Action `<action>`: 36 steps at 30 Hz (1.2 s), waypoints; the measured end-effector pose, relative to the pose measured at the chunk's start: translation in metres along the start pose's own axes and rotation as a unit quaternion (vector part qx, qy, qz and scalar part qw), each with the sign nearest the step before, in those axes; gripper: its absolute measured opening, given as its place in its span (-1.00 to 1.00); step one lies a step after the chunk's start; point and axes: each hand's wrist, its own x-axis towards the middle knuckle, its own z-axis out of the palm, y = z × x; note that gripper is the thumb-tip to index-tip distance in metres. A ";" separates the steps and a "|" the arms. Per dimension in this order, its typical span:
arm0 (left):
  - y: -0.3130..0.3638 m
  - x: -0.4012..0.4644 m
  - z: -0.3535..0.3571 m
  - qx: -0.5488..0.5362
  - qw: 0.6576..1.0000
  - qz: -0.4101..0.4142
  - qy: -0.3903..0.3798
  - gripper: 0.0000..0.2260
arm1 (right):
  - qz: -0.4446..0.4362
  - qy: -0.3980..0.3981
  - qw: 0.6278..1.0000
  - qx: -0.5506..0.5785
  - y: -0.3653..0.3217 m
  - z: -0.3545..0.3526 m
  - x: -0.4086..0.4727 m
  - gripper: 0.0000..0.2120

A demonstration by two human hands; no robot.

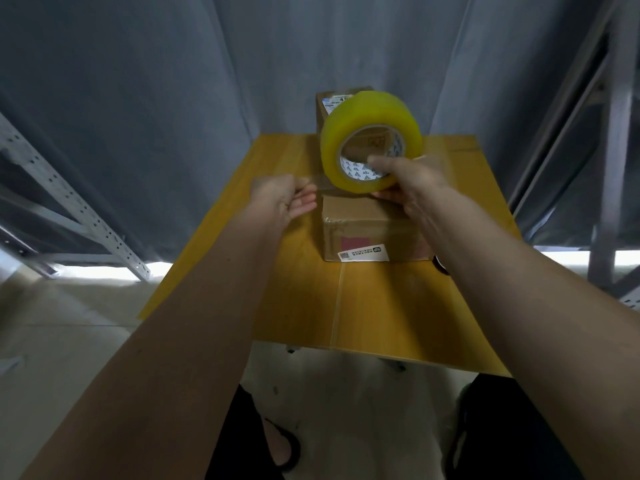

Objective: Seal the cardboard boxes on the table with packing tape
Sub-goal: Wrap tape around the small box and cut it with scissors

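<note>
Tape roll point(370, 142) is up in the right hand point(412, 183), thumb through the core and fingers curled under, held just above the near box point(374, 233). Left hand point(287, 199) pinches the free end of the strip point(320, 185), drawn out to the left at about box-top height. Far box point(343, 105) sits behind the roll at the back of the worktop point(381, 306), mostly hidden.

Step in hand, by my read: pulling out a length before laying it on the near box. Strip isn't stuck down yet, as far as can be told w/ the blur.

Next move calls for lowering the strip over the top seam, keeping it taut, pressing it flat, then cutting. No cutter visible; a dark object point(440, 263) by the right forearm can't be ID'd.
</note>
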 end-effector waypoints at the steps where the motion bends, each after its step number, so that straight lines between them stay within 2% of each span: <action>1: -0.002 0.001 0.002 -0.008 1.000 0.001 0.010 -0.79 | -0.005 0.008 1.000 -0.019 0.001 0.000 0.001 -0.72; 7: -0.017 0.005 0.008 -0.040 0.998 0.023 0.034 -0.91 | -0.049 0.056 0.994 -0.079 -0.001 0.000 0.008 -0.89; 12: -0.027 0.011 0.008 -0.063 0.998 0.007 0.024 -0.82 | -0.060 0.073 0.987 -0.127 0.009 -0.001 0.009 -0.83; 16: -0.025 0.011 0.006 -0.067 0.997 -0.001 0.033 -0.91 | -0.062 0.068 0.989 -0.113 0.006 0.001 0.009 -0.90; 19: -0.023 0.012 0.008 -0.051 0.997 0.014 0.047 -0.91 | -0.064 0.074 0.989 -0.112 0.006 0.003 0.008 -0.91; 23: -0.028 0.015 0.013 0.013 0.996 0.037 0.080 -0.77 | -0.089 0.091 0.980 -0.150 0.011 0.004 0.007 -0.93; 27: -0.038 0.018 0.013 0.070 0.993 0.048 0.082 -0.72 | -0.103 0.096 0.976 -0.167 0.014 0.002 0.007 -0.84; 29: -0.039 0.018 0.014 0.089 0.992 0.047 0.080 -0.70 | -0.094 0.092 0.979 -0.156 0.014 0.001 0.007 -0.93; 30: -0.038 0.018 0.014 0.099 0.991 0.048 0.081 -0.70 | -0.093 0.091 0.980 -0.150 0.014 0.000 0.006 -0.97; 34: -0.037 0.017 0.018 0.143 0.984 0.058 0.091 -0.82 | -0.095 0.092 0.981 -0.143 0.016 -0.001 0.007 -0.90; 36: -0.040 0.015 0.018 0.152 0.982 0.069 0.089 -0.82 | -0.095 0.088 0.982 -0.138 0.017 -0.001 0.009 -0.91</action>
